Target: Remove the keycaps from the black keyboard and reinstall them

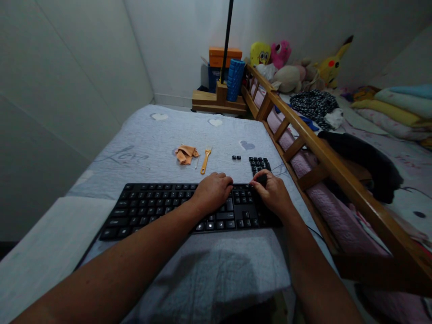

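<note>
Bare forearms (pixel 111 261) near, blk keyboard (pixel 148 209) beyond

It's on quilt (pixel 236 256), keys glossy, r. end bare. L hand (pixel 216 191) touches it, fingers wide or narrow: can't tell. R hand (pixel 272 193), above it, w/ fingers pinching sm. dark item (pixel 261 179).

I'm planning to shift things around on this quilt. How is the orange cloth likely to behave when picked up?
The orange cloth will probably droop, since it lies in loose, crumpled folds. It is likely light, looking thin and small beside the keyboard. Rolling seems unlikely, given its uneven, bunched shape.
</note>
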The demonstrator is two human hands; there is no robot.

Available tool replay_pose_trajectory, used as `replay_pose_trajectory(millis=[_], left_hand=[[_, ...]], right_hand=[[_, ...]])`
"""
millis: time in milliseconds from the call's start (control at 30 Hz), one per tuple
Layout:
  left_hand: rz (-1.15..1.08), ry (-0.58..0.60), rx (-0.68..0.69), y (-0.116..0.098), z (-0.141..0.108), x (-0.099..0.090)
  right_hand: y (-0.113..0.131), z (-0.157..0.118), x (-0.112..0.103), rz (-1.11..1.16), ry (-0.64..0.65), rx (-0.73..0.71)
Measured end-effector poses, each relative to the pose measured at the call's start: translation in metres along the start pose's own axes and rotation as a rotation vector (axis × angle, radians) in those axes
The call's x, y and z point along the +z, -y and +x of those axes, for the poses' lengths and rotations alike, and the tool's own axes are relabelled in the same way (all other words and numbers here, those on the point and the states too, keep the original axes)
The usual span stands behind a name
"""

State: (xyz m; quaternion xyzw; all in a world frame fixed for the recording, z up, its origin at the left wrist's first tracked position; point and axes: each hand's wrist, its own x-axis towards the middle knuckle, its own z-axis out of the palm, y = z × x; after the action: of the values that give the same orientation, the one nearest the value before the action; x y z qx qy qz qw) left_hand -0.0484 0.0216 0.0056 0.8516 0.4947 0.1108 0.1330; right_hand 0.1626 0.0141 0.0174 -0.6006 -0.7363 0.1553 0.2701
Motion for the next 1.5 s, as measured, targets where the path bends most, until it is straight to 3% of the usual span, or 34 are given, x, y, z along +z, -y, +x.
replay_pose_trajectory(millis=[333, 600, 1033, 1267, 1500], left_hand=[[-0.012, -0.028, 0.006, 0.002, 0.000, 0.002], [-0.130, -0.239, 0.140, 0.004, -0.003, 0.003], [-0.122, -0.305, 0.185, 0.004, -0.002, 0.004], [-0.159, -0.342, 0.143, 0.003, -0.003, 0.004], [-0.174, -0.352, 0.161, 0.003, -0.003, 0.004]], right_hand=[[-0.001, 0.008, -0.005, 0.082, 0.034, 0.100], [0.018, -0.002, 0.000, 0.125, -0.033, -0.081], [0.031, -0.009, 0.012, 0.163, -0.087, -0.168], [0.028, -0.009, 0.010, 0.184, -0.193, -0.223], [0.027, -0.009, 0.012, 0.081, -0.040, -0.293]])
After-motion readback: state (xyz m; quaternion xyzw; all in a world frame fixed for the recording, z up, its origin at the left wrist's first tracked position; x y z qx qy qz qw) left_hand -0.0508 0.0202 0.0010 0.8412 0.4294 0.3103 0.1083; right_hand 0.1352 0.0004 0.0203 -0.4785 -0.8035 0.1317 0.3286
